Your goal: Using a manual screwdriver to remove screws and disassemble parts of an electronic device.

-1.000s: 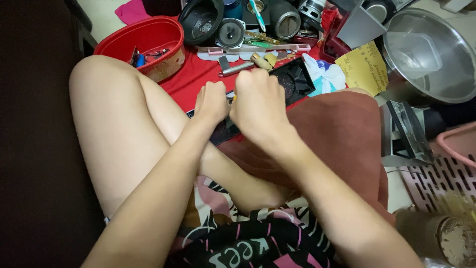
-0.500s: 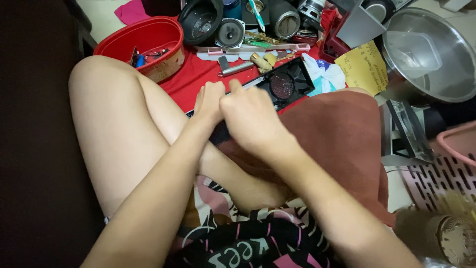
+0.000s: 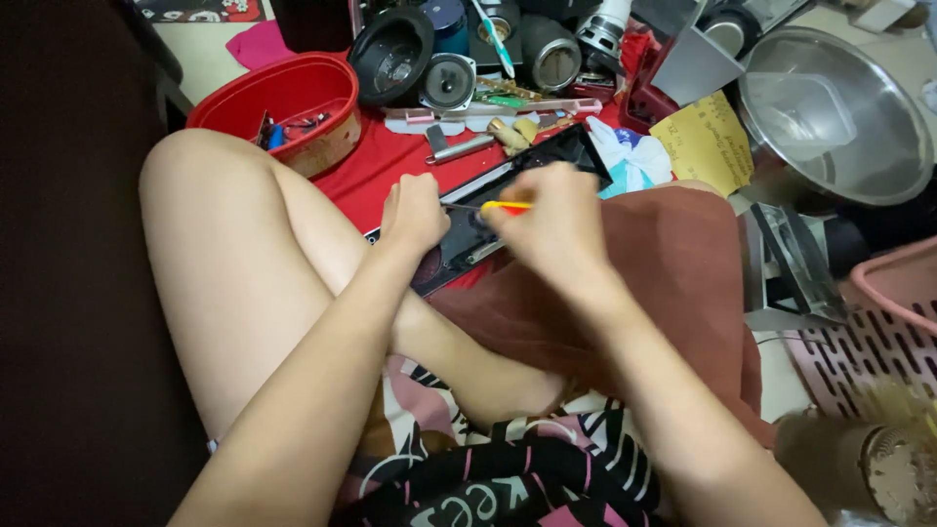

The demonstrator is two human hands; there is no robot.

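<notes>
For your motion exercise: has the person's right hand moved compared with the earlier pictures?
Yes. The right hand, holding a screwdriver, has shifted right, away from the red bowl, opening a gap from the left hand.

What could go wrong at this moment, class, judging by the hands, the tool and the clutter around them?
The left hand lies right by the tip of the screwdriver that the right hand grips; a slip could likely jab it. The black panel rests partly on a knee and may tilt. Anything small that drops could vanish among the loose parts on the red cloth.
</notes>
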